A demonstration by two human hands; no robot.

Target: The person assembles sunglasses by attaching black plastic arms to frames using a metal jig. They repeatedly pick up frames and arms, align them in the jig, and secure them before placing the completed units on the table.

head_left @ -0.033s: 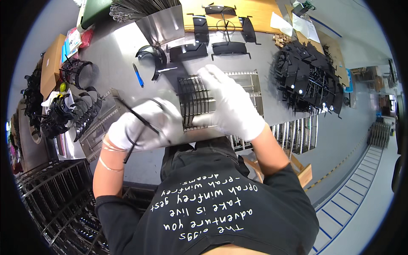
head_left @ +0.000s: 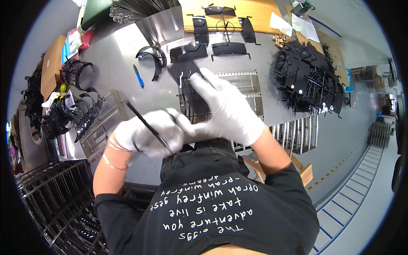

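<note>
My left hand (head_left: pixel 155 132), in a white glove, is closed around thin black curved strips. One straight black strip (head_left: pixel 148 126) slants across the glove; motion blurs the fingers. My gloved right hand (head_left: pixel 227 108) reaches over a metal slotted rack (head_left: pixel 248 80), fingers and thumb curved around a dark flat panel (head_left: pixel 187 72). That panel covers part of the row of black pieces in the rack (head_left: pixel 204 115). The right thumb comes close to the left fingers; whether they touch is hard to see.
Dark curved panels (head_left: pixel 187 52) lie beyond the rack, beside a black curved piece (head_left: pixel 159 59) and a blue pen (head_left: pixel 138 76). A large pile of black panels (head_left: pixel 308 76) stands at right. Curved black parts (head_left: pixel 80 112) and another slotted rack (head_left: pixel 104 123) are at left.
My left hand has moved right, closer to the right hand, and its strips have turned. My right hand has shifted slightly left, and a dark panel now shows over the rack.
</note>
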